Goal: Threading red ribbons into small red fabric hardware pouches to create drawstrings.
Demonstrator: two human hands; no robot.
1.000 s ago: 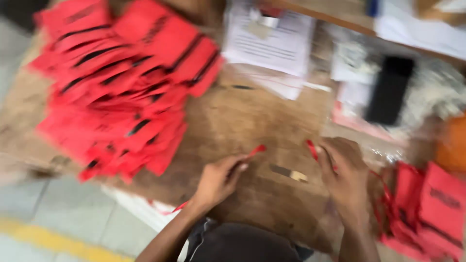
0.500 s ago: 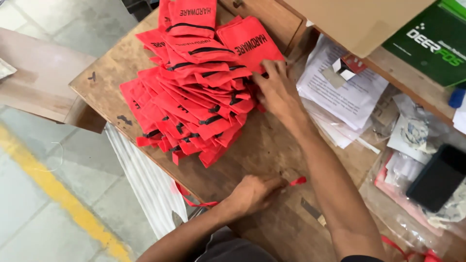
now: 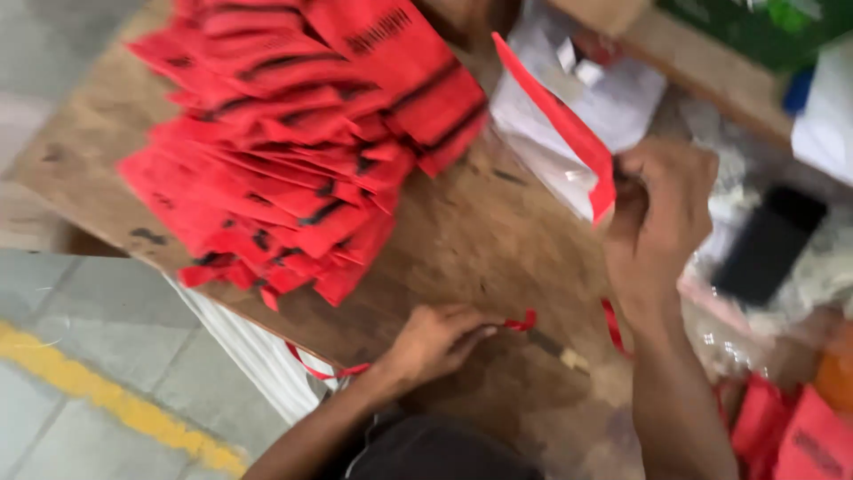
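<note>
Looking down from the head view, the only one: worn wooden table (image 3: 498, 240), much motion blur.

Right hand (image 3: 662, 222) raised above the table's right side, fingers closed in a pinch on the lower end of a red pouch (image 3: 560, 133). The pouch is held off the table, tilted, its long edge running up toward the papers (image 3: 613, 107) at the back.

Left hand (image 3: 435, 342) lies low at the near edge, fingers curled down onto a thin red ribbon (image 3: 520, 322), pressing it to the wood. One end trails over the table edge below the wrist; another red loop shows just beside the right forearm. A small blade-like tool (image 3: 555, 347) lies on the table just past the left fingertips, not held.

Big heap of red pouches (image 3: 302, 151) with black markings fills the far left of the table. A smaller batch of red pieces (image 3: 800, 427) sits at the lower right corner, near the right arm. A dark phone (image 3: 769, 244) rests on clear plastic to the right.

Progress, as a judgement: one pouch in hand, ribbon not yet joined to it; the large heap looks like the bulk left to handle, though which pile is finished I cannot tell.
</note>
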